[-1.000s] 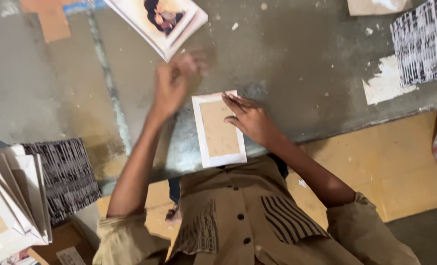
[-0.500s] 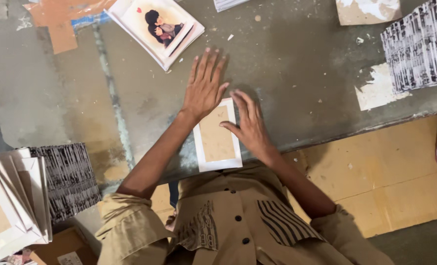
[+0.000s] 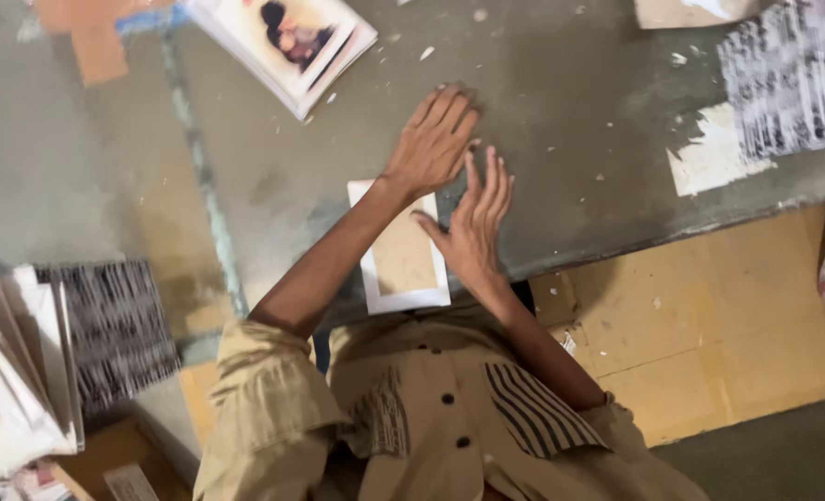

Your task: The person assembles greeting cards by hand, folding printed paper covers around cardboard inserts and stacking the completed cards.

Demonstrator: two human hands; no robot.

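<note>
A white card with a tan middle (image 3: 403, 264) lies flat on the grey table (image 3: 570, 111), close to my body. My left hand (image 3: 435, 139) rests palm down with its fingers spread, its wrist over the card's far edge and its fingers on the bare table beyond. My right hand (image 3: 475, 227) stands beside the card's right edge with straight fingers, its thumb touching the card. Neither hand grips anything.
A stack of white-edged photo prints (image 3: 292, 42) lies at the far left of the table. Black-and-white printed sheets (image 3: 783, 88) sit at the far right, another pile (image 3: 115, 325) at the near left beside stacked white cards (image 3: 13, 371). Yellow board (image 3: 709, 315) lies below the table edge.
My left hand came back from the photo stack, pressed flat on the card, then slid past its far edge. My right hand shifted from the card's face to its right edge.
</note>
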